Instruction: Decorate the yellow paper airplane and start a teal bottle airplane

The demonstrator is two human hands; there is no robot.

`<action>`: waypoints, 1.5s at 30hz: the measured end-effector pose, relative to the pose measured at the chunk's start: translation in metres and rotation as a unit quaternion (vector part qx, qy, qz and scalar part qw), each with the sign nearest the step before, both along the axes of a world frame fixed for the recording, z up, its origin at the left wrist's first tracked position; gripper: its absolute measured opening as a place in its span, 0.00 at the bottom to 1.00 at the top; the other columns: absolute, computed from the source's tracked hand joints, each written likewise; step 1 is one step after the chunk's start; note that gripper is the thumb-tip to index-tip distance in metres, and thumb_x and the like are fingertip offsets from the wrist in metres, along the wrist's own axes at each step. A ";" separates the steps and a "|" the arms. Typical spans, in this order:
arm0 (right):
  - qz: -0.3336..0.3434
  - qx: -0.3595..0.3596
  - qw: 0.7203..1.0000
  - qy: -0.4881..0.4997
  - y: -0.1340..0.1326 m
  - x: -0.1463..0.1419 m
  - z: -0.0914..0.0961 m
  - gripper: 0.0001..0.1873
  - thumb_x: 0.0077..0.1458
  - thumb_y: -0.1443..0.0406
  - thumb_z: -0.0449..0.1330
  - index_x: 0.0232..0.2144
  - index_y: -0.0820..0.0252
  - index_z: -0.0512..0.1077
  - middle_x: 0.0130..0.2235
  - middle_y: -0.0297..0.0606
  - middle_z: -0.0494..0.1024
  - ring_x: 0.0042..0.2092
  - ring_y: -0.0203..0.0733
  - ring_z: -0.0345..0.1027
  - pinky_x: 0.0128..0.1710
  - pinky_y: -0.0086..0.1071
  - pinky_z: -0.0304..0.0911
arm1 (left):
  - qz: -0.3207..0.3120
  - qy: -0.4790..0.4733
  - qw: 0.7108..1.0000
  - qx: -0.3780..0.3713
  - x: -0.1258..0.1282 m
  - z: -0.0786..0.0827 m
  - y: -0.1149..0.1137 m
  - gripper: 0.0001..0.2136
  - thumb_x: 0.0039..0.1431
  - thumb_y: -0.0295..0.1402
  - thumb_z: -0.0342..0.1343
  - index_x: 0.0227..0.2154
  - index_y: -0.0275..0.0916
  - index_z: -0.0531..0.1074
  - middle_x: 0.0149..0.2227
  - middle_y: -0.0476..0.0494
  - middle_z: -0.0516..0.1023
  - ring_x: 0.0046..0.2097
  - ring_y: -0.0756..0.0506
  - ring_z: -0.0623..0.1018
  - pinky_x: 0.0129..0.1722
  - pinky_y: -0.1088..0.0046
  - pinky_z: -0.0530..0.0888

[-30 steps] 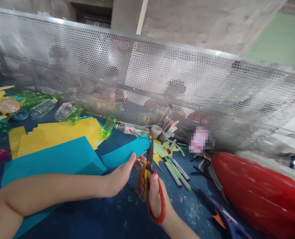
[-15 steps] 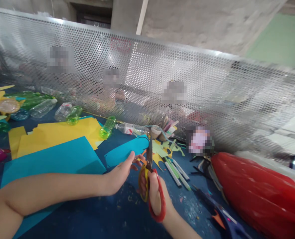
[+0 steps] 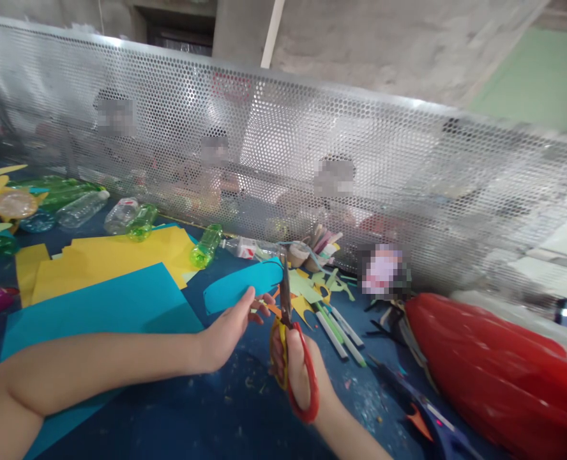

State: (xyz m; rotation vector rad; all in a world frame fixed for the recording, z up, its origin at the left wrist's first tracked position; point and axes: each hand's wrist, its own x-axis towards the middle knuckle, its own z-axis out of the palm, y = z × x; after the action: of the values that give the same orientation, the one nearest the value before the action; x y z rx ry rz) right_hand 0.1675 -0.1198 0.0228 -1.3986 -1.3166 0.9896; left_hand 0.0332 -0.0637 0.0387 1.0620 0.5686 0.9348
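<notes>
Compared with a second ago, your right hand (image 3: pixel 297 378) has carried the red-and-yellow-handled metal scissors (image 3: pixel 284 295) slightly up and leftward, and the curved teal paper piece (image 3: pixel 242 285) has slid left with them. Your left hand (image 3: pixel 230 327) pinches that piece by its near edge, above the dark blue desk (image 3: pixel 192 418). Your right hand's fingers are closed through the scissor loops, with the blades nearly together at the piece's right end. Its far edge looks already rounded off; the edge by the blades seems left to trim.
</notes>
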 end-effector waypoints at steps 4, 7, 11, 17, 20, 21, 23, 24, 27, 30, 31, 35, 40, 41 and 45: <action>0.015 -0.005 1.000 0.004 0.002 0.005 0.000 0.30 0.51 0.38 0.44 0.19 0.57 0.57 0.16 0.27 0.57 0.17 0.31 0.53 0.19 0.28 0.62 | 0.015 -0.028 0.999 0.000 0.001 0.004 0.002 0.26 0.52 0.58 0.48 0.34 0.37 0.71 0.34 0.44 0.70 0.42 0.44 0.68 0.43 0.68 0.64; 0.022 0.000 1.000 -0.009 0.003 0.009 -0.001 0.30 0.50 0.37 0.44 0.19 0.56 0.57 0.16 0.27 0.57 0.18 0.32 0.53 0.18 0.29 0.63 | 0.029 -0.050 0.998 -0.014 0.001 0.004 0.006 0.23 0.53 0.55 0.50 0.32 0.37 0.71 0.33 0.45 0.70 0.39 0.45 0.68 0.42 0.69 0.64; 0.023 0.008 0.999 -0.042 0.004 0.011 0.000 0.31 0.49 0.36 0.43 0.19 0.56 0.57 0.16 0.27 0.57 0.18 0.33 0.55 0.19 0.30 0.64 | 0.042 -0.059 0.997 -0.025 0.000 0.003 0.010 0.22 0.54 0.53 0.51 0.32 0.36 0.71 0.32 0.45 0.69 0.37 0.47 0.68 0.42 0.70 0.65; 0.025 0.001 0.998 -0.058 0.005 0.009 0.007 0.30 0.50 0.37 0.43 0.18 0.56 0.56 0.15 0.27 0.56 0.17 0.32 0.53 0.18 0.30 0.63 | 0.072 -0.054 0.996 -0.018 -0.004 0.005 0.015 0.20 0.55 0.50 0.50 0.29 0.36 0.71 0.28 0.46 0.69 0.32 0.48 0.69 0.38 0.70 0.66; 0.019 -0.006 0.998 -0.067 0.004 0.009 0.009 0.31 0.49 0.36 0.44 0.18 0.56 0.56 0.15 0.28 0.57 0.17 0.32 0.54 0.18 0.30 0.63 | 0.088 -0.044 0.995 0.007 -0.005 0.007 0.015 0.19 0.56 0.49 0.49 0.27 0.35 0.71 0.29 0.44 0.70 0.31 0.48 0.69 0.36 0.70 0.66; 0.019 -0.006 0.997 -0.070 0.004 0.009 0.009 0.31 0.49 0.36 0.44 0.18 0.56 0.56 0.15 0.28 0.57 0.17 0.32 0.54 0.18 0.30 0.63 | 0.095 -0.036 0.995 0.022 -0.006 0.008 0.015 0.19 0.56 0.49 0.50 0.26 0.35 0.71 0.30 0.44 0.71 0.31 0.48 0.69 0.36 0.70 0.67; 0.020 -0.005 0.997 -0.071 0.004 0.009 0.008 0.31 0.50 0.37 0.44 0.17 0.55 0.56 0.15 0.28 0.57 0.16 0.32 0.54 0.18 0.29 0.62 | 0.111 -0.011 0.992 0.051 -0.006 0.010 0.014 0.18 0.55 0.48 0.53 0.24 0.35 0.71 0.29 0.44 0.71 0.31 0.48 0.69 0.36 0.71 0.67; 0.020 -0.005 0.997 -0.070 0.004 0.009 0.007 0.30 0.50 0.38 0.45 0.17 0.56 0.56 0.14 0.28 0.57 0.16 0.32 0.54 0.17 0.29 0.61 | 0.119 0.002 0.991 0.060 -0.006 0.012 0.013 0.18 0.54 0.48 0.54 0.24 0.35 0.71 0.28 0.44 0.71 0.30 0.48 0.70 0.36 0.71 0.68; 0.017 -0.006 0.997 -0.077 0.004 0.009 0.006 0.30 0.50 0.38 0.45 0.16 0.56 0.56 0.15 0.28 0.57 0.16 0.32 0.55 0.18 0.29 0.62 | 0.137 0.019 0.988 0.063 -0.006 0.015 0.012 0.18 0.52 0.48 0.56 0.24 0.35 0.72 0.24 0.46 0.70 0.29 0.48 0.70 0.35 0.71 0.69; 0.017 -0.011 0.996 -0.092 0.004 0.008 0.006 0.30 0.51 0.38 0.44 0.16 0.56 0.56 0.14 0.28 0.57 0.16 0.32 0.55 0.18 0.29 0.62 | 0.151 0.025 0.987 0.046 -0.005 0.015 0.012 0.18 0.51 0.48 0.56 0.23 0.35 0.72 0.24 0.46 0.71 0.29 0.48 0.71 0.34 0.71 0.69; 0.015 -0.012 0.995 -0.094 0.004 0.008 0.005 0.30 0.52 0.39 0.44 0.16 0.56 0.56 0.14 0.28 0.57 0.15 0.32 0.55 0.17 0.29 0.61 | 0.154 0.026 0.987 0.044 -0.005 0.014 0.013 0.18 0.52 0.48 0.56 0.24 0.35 0.72 0.24 0.46 0.71 0.29 0.48 0.71 0.34 0.71 0.69; 0.008 -0.013 0.996 -0.089 0.004 0.010 0.003 0.29 0.53 0.40 0.45 0.16 0.56 0.56 0.14 0.28 0.57 0.14 0.31 0.54 0.16 0.28 0.59 | 0.156 0.010 0.987 0.046 -0.005 0.014 0.014 0.18 0.51 0.48 0.57 0.24 0.35 0.73 0.24 0.45 0.71 0.29 0.49 0.70 0.34 0.71 0.70; 0.005 -0.018 0.996 -0.086 0.006 0.011 0.002 0.29 0.52 0.40 0.46 0.17 0.57 0.57 0.15 0.28 0.58 0.15 0.31 0.55 0.16 0.28 0.59 | 0.160 -0.004 0.987 0.035 -0.004 0.017 0.015 0.17 0.50 0.46 0.59 0.23 0.34 0.72 0.25 0.45 0.71 0.29 0.49 0.69 0.33 0.72 0.70; 0.004 -0.020 0.996 -0.084 0.006 0.011 0.002 0.29 0.52 0.40 0.46 0.17 0.56 0.56 0.14 0.27 0.58 0.15 0.31 0.54 0.16 0.27 0.59 | 0.161 -0.007 0.986 0.033 -0.004 0.018 0.015 0.16 0.49 0.45 0.59 0.23 0.34 0.72 0.26 0.45 0.71 0.29 0.49 0.69 0.32 0.72 0.70; 0.005 -0.022 0.997 -0.076 0.005 0.010 0.003 0.28 0.52 0.40 0.47 0.17 0.56 0.56 0.13 0.26 0.56 0.14 0.31 0.53 0.14 0.27 0.58 | 0.170 -0.013 0.985 0.028 -0.004 0.017 0.017 0.16 0.48 0.45 0.60 0.22 0.34 0.72 0.26 0.45 0.71 0.29 0.49 0.70 0.31 0.71 0.70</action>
State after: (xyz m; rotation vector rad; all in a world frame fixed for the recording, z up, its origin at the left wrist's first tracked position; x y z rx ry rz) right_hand 0.1778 -0.1148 0.0257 -1.5274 -1.4228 0.9388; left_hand 0.0291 -0.0470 0.0561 1.0194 0.7186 1.2671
